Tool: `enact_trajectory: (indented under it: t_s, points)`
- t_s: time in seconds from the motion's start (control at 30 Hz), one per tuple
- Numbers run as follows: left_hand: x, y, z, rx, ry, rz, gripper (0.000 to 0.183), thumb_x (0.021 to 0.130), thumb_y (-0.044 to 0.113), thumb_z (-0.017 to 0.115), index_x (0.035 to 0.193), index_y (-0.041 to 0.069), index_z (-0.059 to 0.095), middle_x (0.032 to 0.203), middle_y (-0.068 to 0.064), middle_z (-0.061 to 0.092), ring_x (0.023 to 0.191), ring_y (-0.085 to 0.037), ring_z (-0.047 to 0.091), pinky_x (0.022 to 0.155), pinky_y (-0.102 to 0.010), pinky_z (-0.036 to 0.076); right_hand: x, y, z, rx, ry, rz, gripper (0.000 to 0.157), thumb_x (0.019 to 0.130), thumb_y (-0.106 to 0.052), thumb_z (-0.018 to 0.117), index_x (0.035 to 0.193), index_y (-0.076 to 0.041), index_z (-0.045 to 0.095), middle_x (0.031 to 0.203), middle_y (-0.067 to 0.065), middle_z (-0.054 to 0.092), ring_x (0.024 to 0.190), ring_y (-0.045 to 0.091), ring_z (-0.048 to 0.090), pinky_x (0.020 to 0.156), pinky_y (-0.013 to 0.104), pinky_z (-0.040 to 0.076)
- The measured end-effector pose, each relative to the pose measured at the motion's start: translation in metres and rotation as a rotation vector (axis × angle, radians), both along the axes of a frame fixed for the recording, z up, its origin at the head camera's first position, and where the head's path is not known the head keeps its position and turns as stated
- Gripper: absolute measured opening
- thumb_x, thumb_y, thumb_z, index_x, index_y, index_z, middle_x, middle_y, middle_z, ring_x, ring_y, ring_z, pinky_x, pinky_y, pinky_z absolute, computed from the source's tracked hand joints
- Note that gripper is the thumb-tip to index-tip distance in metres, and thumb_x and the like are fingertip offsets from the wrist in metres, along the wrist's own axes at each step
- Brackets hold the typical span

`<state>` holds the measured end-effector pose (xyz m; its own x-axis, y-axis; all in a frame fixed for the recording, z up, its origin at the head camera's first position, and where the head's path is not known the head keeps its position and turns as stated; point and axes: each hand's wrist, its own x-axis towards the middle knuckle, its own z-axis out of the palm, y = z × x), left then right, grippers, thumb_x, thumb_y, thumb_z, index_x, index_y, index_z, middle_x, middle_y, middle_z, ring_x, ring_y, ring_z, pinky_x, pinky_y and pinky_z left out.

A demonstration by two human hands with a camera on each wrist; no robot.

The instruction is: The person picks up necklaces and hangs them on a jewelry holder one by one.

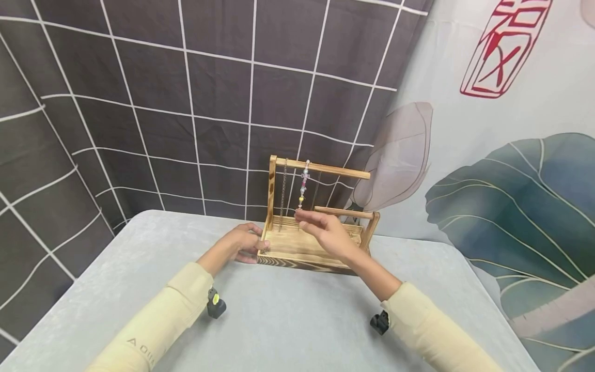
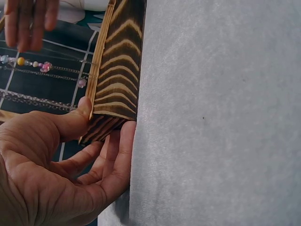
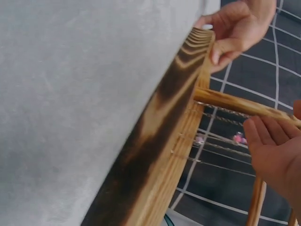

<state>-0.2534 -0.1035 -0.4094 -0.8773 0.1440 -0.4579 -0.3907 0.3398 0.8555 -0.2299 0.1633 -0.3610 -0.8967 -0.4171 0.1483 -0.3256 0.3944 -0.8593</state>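
Note:
A wooden jewelry stand [image 1: 297, 263] with a scorched grain, a shallow tray base and two bars stands on the table. My left hand [image 1: 244, 242] grips the tray's left front corner; in the left wrist view its thumb [image 2: 83, 110] lies over the rim and the fingers curl round the corner. From the upper bar [image 1: 334, 169] hangs a beaded necklace [image 1: 304, 181] with pastel and yellow beads. My right hand [image 1: 327, 233] is at its lower part, fingers straight and together, beside the pink bead [image 3: 239, 138] in the right wrist view. A silver chain necklace [image 1: 283, 194] hangs further left.
A thin dark chain [image 1: 317, 188] hangs right of the beaded necklace. The lower bar [image 1: 344, 211] runs at the stand's right, near my right hand. Under it all is a pale grey cloth [image 1: 279, 320]; a dark grid curtain [image 1: 218, 93] hangs behind.

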Motion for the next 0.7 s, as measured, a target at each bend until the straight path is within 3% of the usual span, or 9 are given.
enact_trajectory:
  t_s: [0.2, 0.53, 0.7]
  points:
    - [-0.001, -0.001, -0.001, 0.017, -0.009, -0.003, 0.053, 0.105, 0.01, 0.079, 0.151, 0.004, 0.053, 0.112, -0.017, 0.078, 0.103, -0.027, 0.079, 0.084, -0.041, 0.076, -0.001, -0.003, -0.014, 0.119, 0.034, 0.043, 0.046, 0.116, -0.022, 0.061, 0.157, 0.001, 0.063, 0.162, 0.019, 0.065, 0.146, 0.04, 0.067, 0.125, 0.055, 0.059]
    - [-0.001, -0.008, -0.004, 0.072, 0.021, -0.034, 0.06, 0.105, 0.009, 0.079, 0.156, 0.001, 0.05, 0.115, -0.018, 0.078, 0.104, -0.026, 0.078, 0.085, -0.04, 0.076, -0.009, -0.006, -0.025, 0.168, 0.069, 0.089, 0.047, 0.116, -0.02, 0.059, 0.155, 0.006, 0.062, 0.167, 0.024, 0.058, 0.156, 0.042, 0.058, 0.131, 0.055, 0.053]
    - [-0.001, -0.012, -0.006, 0.127, 0.009, -0.058, 0.063, 0.105, 0.005, 0.077, 0.16, -0.002, 0.048, 0.113, -0.015, 0.076, 0.1, -0.023, 0.077, 0.093, -0.042, 0.075, -0.013, -0.01, -0.03, 0.213, 0.061, 0.093, 0.048, 0.115, -0.021, 0.059, 0.155, 0.005, 0.062, 0.163, 0.024, 0.063, 0.148, 0.042, 0.065, 0.127, 0.056, 0.057]
